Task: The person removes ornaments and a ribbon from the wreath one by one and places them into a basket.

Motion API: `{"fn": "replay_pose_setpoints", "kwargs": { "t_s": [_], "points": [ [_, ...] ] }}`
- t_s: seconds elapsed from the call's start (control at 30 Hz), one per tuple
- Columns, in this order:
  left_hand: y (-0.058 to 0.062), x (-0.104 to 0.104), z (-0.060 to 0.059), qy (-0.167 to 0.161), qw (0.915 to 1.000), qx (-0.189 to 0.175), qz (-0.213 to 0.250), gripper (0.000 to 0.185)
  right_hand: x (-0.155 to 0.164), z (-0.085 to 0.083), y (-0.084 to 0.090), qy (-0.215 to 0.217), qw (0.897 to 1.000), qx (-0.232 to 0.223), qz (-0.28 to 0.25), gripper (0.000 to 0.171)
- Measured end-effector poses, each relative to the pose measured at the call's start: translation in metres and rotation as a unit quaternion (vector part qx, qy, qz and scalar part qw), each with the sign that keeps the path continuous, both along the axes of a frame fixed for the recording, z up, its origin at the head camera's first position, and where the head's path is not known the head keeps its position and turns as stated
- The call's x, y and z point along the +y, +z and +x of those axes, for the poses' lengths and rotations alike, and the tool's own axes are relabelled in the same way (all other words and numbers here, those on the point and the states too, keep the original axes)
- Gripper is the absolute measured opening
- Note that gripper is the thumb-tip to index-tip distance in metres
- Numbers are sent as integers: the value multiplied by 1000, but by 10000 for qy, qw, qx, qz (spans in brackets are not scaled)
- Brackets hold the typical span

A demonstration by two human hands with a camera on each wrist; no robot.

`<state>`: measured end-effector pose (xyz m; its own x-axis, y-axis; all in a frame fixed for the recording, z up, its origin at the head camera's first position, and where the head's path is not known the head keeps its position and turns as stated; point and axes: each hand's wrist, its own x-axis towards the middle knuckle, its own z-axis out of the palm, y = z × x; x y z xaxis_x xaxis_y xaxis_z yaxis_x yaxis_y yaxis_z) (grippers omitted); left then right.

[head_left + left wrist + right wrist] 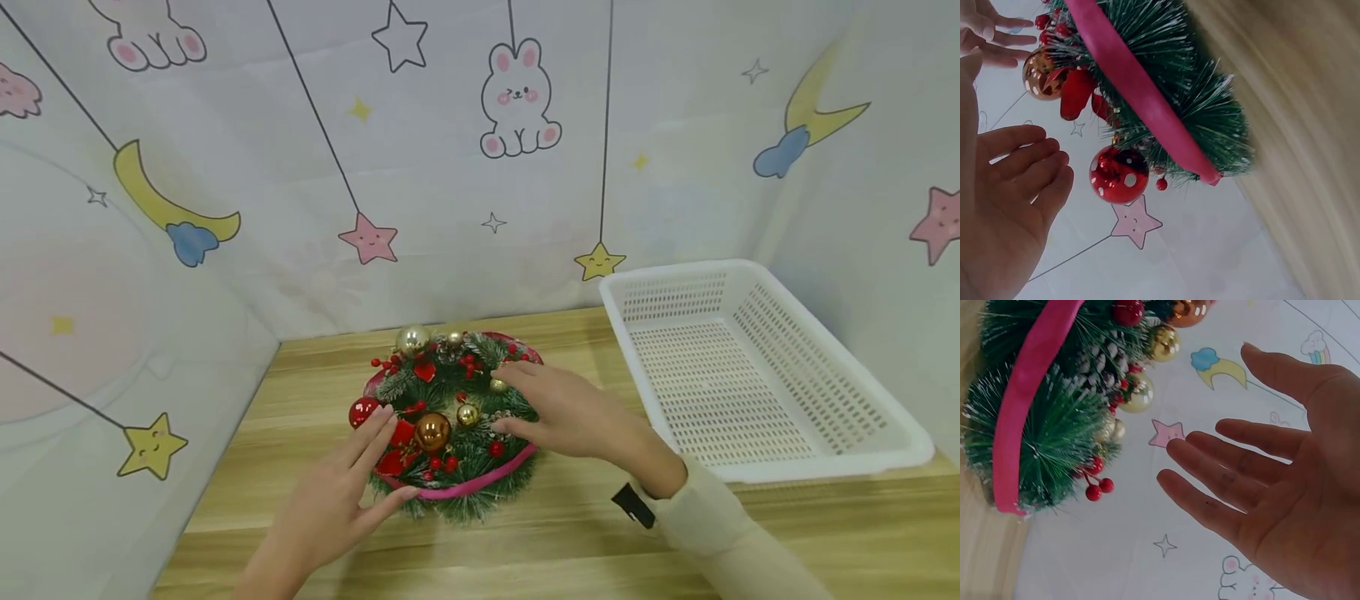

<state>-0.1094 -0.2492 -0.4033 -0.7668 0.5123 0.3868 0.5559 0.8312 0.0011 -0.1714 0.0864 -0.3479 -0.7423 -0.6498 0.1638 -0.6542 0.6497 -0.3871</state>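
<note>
A green Christmas wreath [450, 392] lies on the wooden table, trimmed with red berries, pine cones and shiny balls. A pink ribbon [480, 482] runs round its side. My left hand [337, 492] is held over the wreath's near left edge, fingers extended and nothing in them. Close to those fingertips are a red ball [1119, 175] and a copper ball [432, 432]. On the other side, my right hand [562, 408] hovers at the wreath's right edge, its fingers spread and the palm bare in the right wrist view. Small gold balls [1163, 344] show on the wreath there.
A white plastic basket [757, 467] with slotted walls stands to the right on the table [570, 533]. Behind and at the sides hangs a pale cloth [450, 183] printed with rabbits, stars and moons. A black strap [633, 506] sits by my right sleeve.
</note>
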Motion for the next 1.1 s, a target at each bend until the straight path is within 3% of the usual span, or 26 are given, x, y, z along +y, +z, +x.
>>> {"fn": "replay_pose_setpoints", "kwargs": {
  "t_s": [0.23,0.53,0.83,1.1],
  "points": [
    [-8,3,-1,-66,9990,-222,-394,95,-12,-2,-7,-22,10000,12,-58,60],
    [-15,6,-1,147,9954,-595,-730,98,-27,-9,-18,91,9999,38,-52,56],
    [-22,7,0,44,9958,-564,-718,98,-41,-12,-28,-118,9999,-4,33,53],
    [-28,9,1,67,9963,-650,-563,97,-47,-14,-38,-139,9994,213,-220,47]
  ]
}}
